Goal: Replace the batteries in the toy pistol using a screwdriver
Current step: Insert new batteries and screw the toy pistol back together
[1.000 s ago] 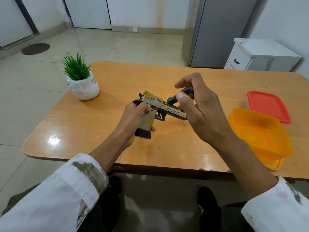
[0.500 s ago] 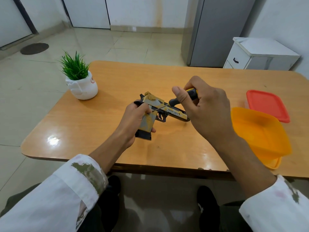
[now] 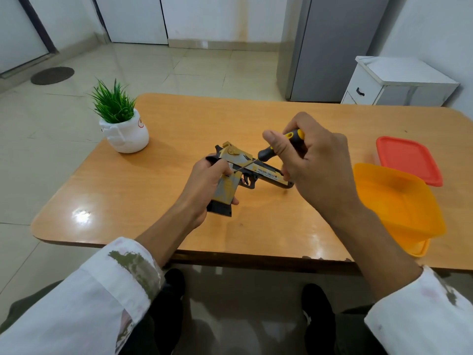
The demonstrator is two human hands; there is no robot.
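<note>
The pistol (image 3: 266, 172) looks like light, hollow plastic: stiff, fairly smooth, easy to steady one-handed but likely to twist under a pushing tool. The butt is the sound place to take it, with fingers kept off the screw. It is held just above the table (image 3: 179, 119), lying on its side with the muzzle to the right.

The left grip (image 3: 204, 183) is wrapped round the butt, thumb near its top. The right grip (image 3: 314, 165) is clenched on the screwdriver (image 3: 266, 153), pinching its black and yellow handle. It sits just over the muzzle end. The thin shaft slopes down and left, and its tip meets the pistol at the top of the butt, just beside the left thumb. The screw is too small to make out, and the tip could slip.
</note>
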